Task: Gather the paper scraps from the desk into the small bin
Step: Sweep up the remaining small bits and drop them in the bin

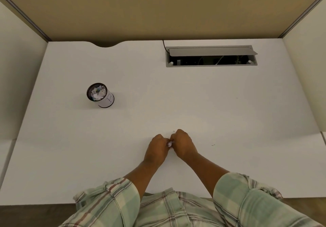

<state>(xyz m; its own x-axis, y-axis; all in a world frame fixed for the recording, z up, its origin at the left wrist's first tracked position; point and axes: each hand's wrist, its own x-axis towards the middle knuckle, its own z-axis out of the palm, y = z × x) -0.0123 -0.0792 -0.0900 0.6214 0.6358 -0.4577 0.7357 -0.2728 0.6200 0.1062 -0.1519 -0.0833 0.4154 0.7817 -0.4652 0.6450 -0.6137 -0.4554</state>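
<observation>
The small bin (101, 96), a black mesh cup wrapped in white paper, stands on the white desk (176, 103) at the far left with several crumpled scraps inside. My left hand (157, 146) and my right hand (182, 144) meet low on the desk's middle, both fists curled. Between their fingertips a small wad of paper scraps (169, 144) is pinched; most of it is hidden. A tiny scrap (174, 131) lies just beyond my right hand, and another tiny scrap (213, 145) lies on the desk to the right.
An open grey cable hatch (211, 56) is sunk into the desk at the back right, with a black cable at its left end. Beige partition walls (158, 7) close off the back and both sides. The desk's back edge has a curved notch (106, 44).
</observation>
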